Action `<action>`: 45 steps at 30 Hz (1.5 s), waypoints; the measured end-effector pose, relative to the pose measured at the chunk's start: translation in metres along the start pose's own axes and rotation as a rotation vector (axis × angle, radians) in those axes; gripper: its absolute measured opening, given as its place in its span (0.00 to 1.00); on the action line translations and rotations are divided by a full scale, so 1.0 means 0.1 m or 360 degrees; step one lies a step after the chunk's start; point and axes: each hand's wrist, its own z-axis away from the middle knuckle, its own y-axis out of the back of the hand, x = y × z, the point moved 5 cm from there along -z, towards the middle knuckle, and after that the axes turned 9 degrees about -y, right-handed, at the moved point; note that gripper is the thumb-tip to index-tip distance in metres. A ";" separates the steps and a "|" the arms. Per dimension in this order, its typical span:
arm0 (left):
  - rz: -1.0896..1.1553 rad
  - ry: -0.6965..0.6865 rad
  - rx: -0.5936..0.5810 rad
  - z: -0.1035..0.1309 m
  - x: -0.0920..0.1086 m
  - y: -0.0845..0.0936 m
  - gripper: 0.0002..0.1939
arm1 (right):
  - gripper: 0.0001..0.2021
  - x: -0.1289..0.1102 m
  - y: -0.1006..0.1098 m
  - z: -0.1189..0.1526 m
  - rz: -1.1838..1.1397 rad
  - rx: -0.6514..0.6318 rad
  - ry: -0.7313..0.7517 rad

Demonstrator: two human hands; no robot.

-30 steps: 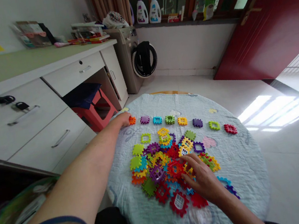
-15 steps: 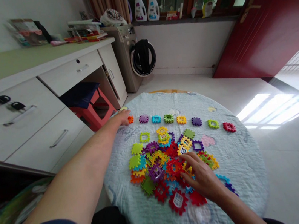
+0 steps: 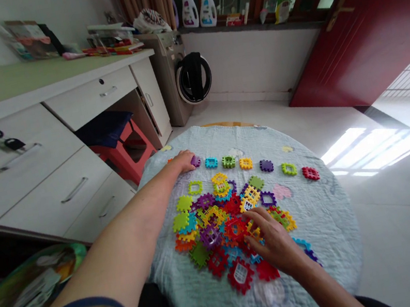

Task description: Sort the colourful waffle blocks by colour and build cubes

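Note:
At the left end of a row of toothed plastic squares, my left hand (image 3: pixel 186 161) has its fingers on a purple square (image 3: pixel 196 162), which it partly covers. An orange square (image 3: pixel 169 161) barely shows behind that hand. Further right in the row lie a light blue square (image 3: pixel 211 162), a green one (image 3: pixel 229 161), a yellow one (image 3: pixel 246 163) and several others, ending with a red one (image 3: pixel 311 173). Over the right side of a mixed pile of squares (image 3: pixel 211 236), my right hand (image 3: pixel 266 235) hovers with thumb and fingers apart, holding nothing.
A pale patterned cloth (image 3: pixel 319 223) covers the round table. Behind it stand a washing machine (image 3: pixel 172 75) with its door open and a red stool (image 3: pixel 133 149) under the counter. A green-rimmed basin (image 3: pixel 75 251) is at the lower left.
My left hand has moved right along the row, from the orange square to the purple one. My right hand stays over the pile. The view has shifted slightly.

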 end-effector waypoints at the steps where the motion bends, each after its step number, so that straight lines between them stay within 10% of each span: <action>1: -0.0013 0.0015 -0.0010 0.00 -0.01 0.00 0.28 | 0.20 0.00 0.00 0.00 0.0003 -0.0005 -0.0010; 23: -0.0085 0.0158 -0.0098 0.05 0.04 0.09 0.33 | 0.21 0.03 0.04 -0.02 0.0027 -0.0001 -0.0057; 28: 0.0018 0.0189 0.0153 0.23 0.06 0.21 0.47 | 0.20 0.05 0.07 -0.02 0.0022 0.0027 -0.0061; 33: -0.0016 0.0552 0.0481 0.82 0.18 0.43 0.35 | 0.19 0.05 0.10 -0.03 0.0036 0.0064 -0.0040; 39: 0.0088 0.0144 0.0124 1.76 1.33 0.45 0.23 | 0.18 0.15 0.14 -0.06 0.0065 0.0203 -0.0037; 45: 0.0341 -0.0416 0.0175 2.38 2.62 0.49 0.18 | 0.18 0.27 0.24 -0.08 0.0065 0.0325 -0.0081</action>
